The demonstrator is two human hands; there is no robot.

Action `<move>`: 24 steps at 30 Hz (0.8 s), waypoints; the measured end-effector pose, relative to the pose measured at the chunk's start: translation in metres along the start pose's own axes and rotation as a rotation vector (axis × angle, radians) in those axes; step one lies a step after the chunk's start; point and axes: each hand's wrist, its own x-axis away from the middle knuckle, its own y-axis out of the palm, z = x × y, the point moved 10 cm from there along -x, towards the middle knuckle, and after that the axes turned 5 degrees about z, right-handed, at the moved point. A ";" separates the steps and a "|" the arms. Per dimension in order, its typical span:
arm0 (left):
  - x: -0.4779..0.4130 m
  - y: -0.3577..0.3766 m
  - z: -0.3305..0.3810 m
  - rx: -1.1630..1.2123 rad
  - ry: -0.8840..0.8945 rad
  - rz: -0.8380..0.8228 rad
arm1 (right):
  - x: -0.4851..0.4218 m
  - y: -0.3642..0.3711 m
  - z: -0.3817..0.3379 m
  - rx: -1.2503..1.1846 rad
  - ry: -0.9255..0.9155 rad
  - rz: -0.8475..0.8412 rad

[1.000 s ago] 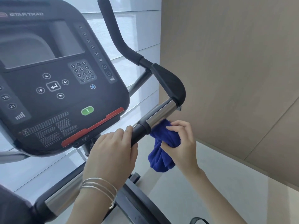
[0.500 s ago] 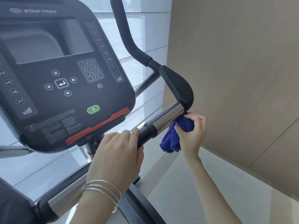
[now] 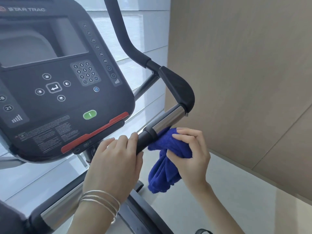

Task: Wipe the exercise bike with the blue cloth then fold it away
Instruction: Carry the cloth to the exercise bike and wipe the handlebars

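While the left hand (image 3: 111,163) keeps gripping the black handlebar section (image 3: 144,139) at frame centre, the right hand (image 3: 190,154), clenched round the bunched blue cloth (image 3: 162,174), has slid back down the chrome bar (image 3: 168,118) toward it, so wiping's mid-stroke, folding not started.

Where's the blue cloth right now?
Head view, right of centre: blue cloth bunched in the right hand, against the underside of the chrome handlebar section.

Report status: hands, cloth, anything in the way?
Left hand grips the handlebar. Right hand holds the bunched cloth against the bar. Nothing in the way.
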 end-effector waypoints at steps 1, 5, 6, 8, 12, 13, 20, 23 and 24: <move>0.000 0.000 0.000 -0.001 -0.001 0.000 | -0.011 -0.012 0.000 0.015 -0.005 0.048; -0.001 -0.003 0.002 -0.042 0.000 0.018 | -0.067 -0.041 -0.017 0.049 -0.156 0.141; -0.001 -0.003 0.002 -0.048 -0.001 0.020 | -0.082 -0.034 -0.022 0.051 -0.193 0.085; -0.001 -0.004 0.002 -0.053 -0.004 0.016 | -0.100 0.002 -0.026 0.056 -0.212 -0.166; -0.001 -0.011 0.000 -0.031 -0.018 0.008 | -0.072 0.083 -0.010 0.245 -0.180 -0.669; -0.001 -0.016 -0.002 0.000 -0.033 0.009 | -0.069 0.087 -0.007 0.263 -0.193 -0.677; 0.024 -0.040 -0.039 -0.014 -0.052 -0.005 | -0.099 0.075 0.033 0.393 -0.047 -0.601; 0.034 -0.044 -0.060 -0.074 -0.061 -0.045 | -0.087 0.088 0.009 0.330 -0.084 -0.644; 0.037 -0.045 -0.064 -0.079 -0.056 -0.048 | -0.078 0.092 -0.002 0.270 -0.105 -0.666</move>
